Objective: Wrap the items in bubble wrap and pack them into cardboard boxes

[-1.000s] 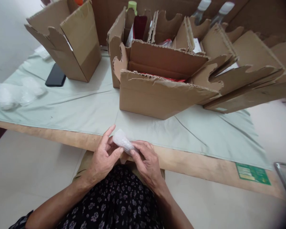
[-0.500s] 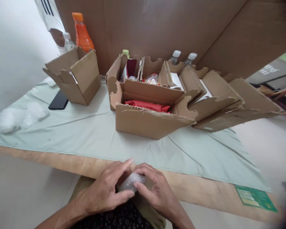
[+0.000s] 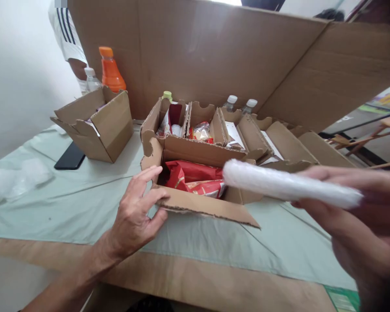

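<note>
My right hand [image 3: 360, 225] is raised close to the camera and blurred, with its fingers closed round a long roll wrapped in white bubble wrap [image 3: 289, 184]. The roll points left, its tip over the open cardboard box [image 3: 201, 208] in the middle of the table. My left hand [image 3: 139, 212] holds the box's front flap at its left end, thumb on the outside and fingers spread over the edge. Red snack packets [image 3: 195, 177] lie inside this box.
More open cardboard boxes stand behind [image 3: 195, 117] and to the right [image 3: 279, 143], and a separate one at the left [image 3: 97, 125]. A black phone [image 3: 69, 157], bubble wrap pieces [image 3: 13, 177], an orange bottle [image 3: 110, 71] and a tall cardboard sheet [image 3: 214, 56] are about. A person [image 3: 68, 39] stands at the back left.
Both hands left my lap, where they held the wrapped roll together. My right hand lifted the roll up towards the box; my left hand reached forward and took the box's flap.
</note>
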